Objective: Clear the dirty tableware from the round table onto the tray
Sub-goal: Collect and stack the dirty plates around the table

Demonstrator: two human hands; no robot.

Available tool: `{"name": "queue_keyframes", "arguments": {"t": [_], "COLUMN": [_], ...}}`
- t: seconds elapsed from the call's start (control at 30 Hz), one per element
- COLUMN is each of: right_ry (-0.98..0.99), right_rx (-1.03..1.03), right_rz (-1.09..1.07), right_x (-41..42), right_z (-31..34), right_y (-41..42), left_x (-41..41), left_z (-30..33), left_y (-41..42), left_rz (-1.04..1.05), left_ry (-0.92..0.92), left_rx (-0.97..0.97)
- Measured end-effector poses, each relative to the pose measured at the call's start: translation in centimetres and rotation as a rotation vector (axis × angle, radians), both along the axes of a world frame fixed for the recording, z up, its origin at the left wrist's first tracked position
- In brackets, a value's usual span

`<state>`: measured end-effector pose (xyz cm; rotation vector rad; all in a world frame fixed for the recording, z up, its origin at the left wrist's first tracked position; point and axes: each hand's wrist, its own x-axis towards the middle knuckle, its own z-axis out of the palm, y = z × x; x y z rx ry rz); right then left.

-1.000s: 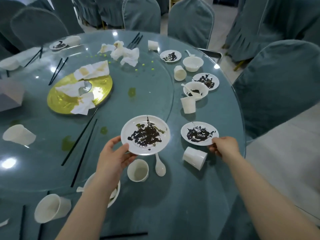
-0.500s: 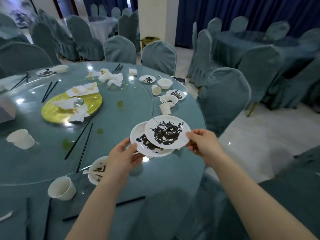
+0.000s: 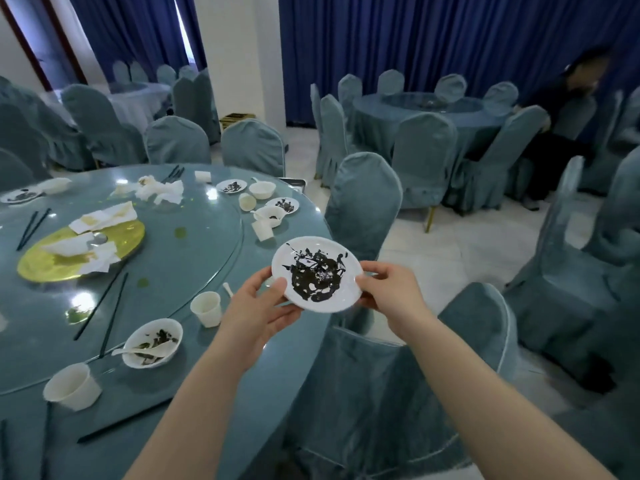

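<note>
Both hands hold a white plate (image 3: 317,273) smeared with dark sauce, stacked on a second plate hidden beneath it, above the right edge of the round table (image 3: 194,258). My left hand (image 3: 258,306) grips the left rim, thumb on top. My right hand (image 3: 389,289) pinches the right rim. On the table lie a dirty bowl with a spoon (image 3: 152,342), white cups (image 3: 206,308) (image 3: 72,386), black chopsticks (image 3: 114,313), two more soiled plates (image 3: 232,186) (image 3: 286,205) and bowls (image 3: 270,215). No tray is in view.
A gold platter (image 3: 128,237) with crumpled napkins sits on the glass turntable. Covered chairs (image 3: 363,199) ring the table; one (image 3: 381,393) stands just below the plates. Another table (image 3: 426,109) and a seated person (image 3: 568,109) are at the far right.
The right hand lifted the second plate and set it on the one in my left hand. The stack rose and shifted right, and my view swung up and right.
</note>
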<state>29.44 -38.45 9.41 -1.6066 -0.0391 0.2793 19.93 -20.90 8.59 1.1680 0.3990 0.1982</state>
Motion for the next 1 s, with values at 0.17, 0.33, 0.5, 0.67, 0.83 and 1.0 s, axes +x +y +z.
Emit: {"name": "queue_keyframes", "arguments": {"t": [0.17,0.33,0.5,0.67,0.83,1.0], "right_ry": [0.028,0.053,0.109,0.166,0.216,0.233], "right_rx": [0.047,0.062,0.065,0.079,0.096,0.044], "right_rz": [-0.074,-0.125,-0.17,-0.154,-0.138,-0.091], "right_x": [2.8,7.0,11.5,15.8,21.6,30.7], "right_z": [0.3,0.4,0.2,-1.3,-3.5,-4.2], "right_y": [-10.0,-23.3,-34.1,-38.7,-39.8,-39.5], "left_x": [4.2,10.1,14.9,18.7,24.0,31.7], "left_z": [0.7,-0.2,-1.4,-2.4,-3.9,-5.9], "left_y": [-8.8,-21.0,-31.3,-36.0,-37.5,-37.6], "left_rz": [-0.159,-0.212,-0.258,-0.22,-0.17,-0.084], "left_ry": [-0.01,-0.021,-0.013,0.032,0.079,0.109], "left_rx": [0.058,0.072,0.081,0.038,0.049,-0.014]}}
